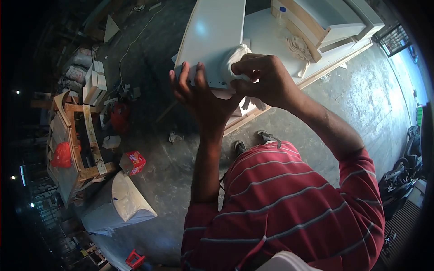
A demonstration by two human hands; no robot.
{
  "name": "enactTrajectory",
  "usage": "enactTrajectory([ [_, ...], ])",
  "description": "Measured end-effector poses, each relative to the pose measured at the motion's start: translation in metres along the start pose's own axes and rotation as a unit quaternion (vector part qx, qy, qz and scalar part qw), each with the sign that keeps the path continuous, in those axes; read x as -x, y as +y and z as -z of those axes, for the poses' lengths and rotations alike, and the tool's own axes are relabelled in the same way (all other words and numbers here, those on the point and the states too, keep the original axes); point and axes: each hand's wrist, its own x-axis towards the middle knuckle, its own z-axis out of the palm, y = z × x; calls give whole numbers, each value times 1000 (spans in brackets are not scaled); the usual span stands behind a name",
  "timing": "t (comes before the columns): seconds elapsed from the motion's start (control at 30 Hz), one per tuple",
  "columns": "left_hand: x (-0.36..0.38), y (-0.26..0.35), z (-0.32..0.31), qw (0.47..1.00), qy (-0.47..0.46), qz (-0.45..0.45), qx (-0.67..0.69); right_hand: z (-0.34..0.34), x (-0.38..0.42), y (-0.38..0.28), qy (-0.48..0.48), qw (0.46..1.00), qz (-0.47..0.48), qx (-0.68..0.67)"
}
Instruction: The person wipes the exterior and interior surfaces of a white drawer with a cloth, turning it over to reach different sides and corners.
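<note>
A white panel (pixel 210 38) stretches away from me at the top middle, with small dark holes along its near end. My left hand (pixel 199 92) rests at that near end, its fingers spread across the panel's surface. My right hand (pixel 266 79) is closed, with curled fingers and thumb gripping a bunched white cloth (pixel 233 58) against the panel's right side. Part of the cloth is hidden behind my fingers. Both hands are close together, the left thumb near the right one.
A white work surface (pixel 262 40) lies under the panel, holding a blue-capped bottle (pixel 281 17), another cloth (pixel 298 47) and a wood-framed white piece (pixel 339 34). To the left are a wooden frame (pixel 90 135), a red box (pixel 132 162) and a curved white piece (pixel 126 196).
</note>
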Motion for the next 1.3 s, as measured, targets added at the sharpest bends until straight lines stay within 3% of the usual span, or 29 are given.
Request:
enactTrajectory([
  [0.33, -5, 2, 3, 999, 23, -28, 4, -9, 0, -6, 27, 997, -54, -38],
  [0.4, -5, 3, 4, 1000, 15, -25, 0, -1, -2, -7, -36, 997, -70, 17],
  [0.5, -5, 3, 3, 1000, 15, -18, -3, -5, -3, -7, -25, 996, -85, -4],
  [0.63, -3, 3, 3, 1000, -3, 3, 5, 9, -5, 6, -43, 998, -46, 22],
  [0.67, -3, 2, 3, 1000, -1, 2, 5, 12, -2, 19, -45, 998, -31, -15],
  [0.73, -3, 3, 1, 1000, 11, -4, 6, 21, 4, 25, -2, 973, -85, -213],
  [0.9, -4, 4, 1, 1000, 12, -15, -13, 36, 7, 17, 82, 954, -93, -273],
  [1.0, -4, -1, -2, 999, 25, -34, -15, 27, 1, 9, 117, 960, -31, -255],
  [1.03, -5, -2, -3, 998, 39, -51, -16, 25, -4, 13, 93, 984, 111, -108],
  [1.07, -5, -2, -2, 998, 38, -53, -16, 21, -8, 15, 66, 966, 247, 44],
  [1.1, -5, -1, 0, 998, 32, -47, 1, 11, -6, 10, -1, 964, 251, 89],
  [1.2, -6, 3, 8, 999, 19, -36, -3, 3, -16, 21, 2, 932, 282, 226],
  [1.3, -7, 3, 5, 999, 20, -39, -16, 13, -54, 55, 134, 921, 288, 224],
])
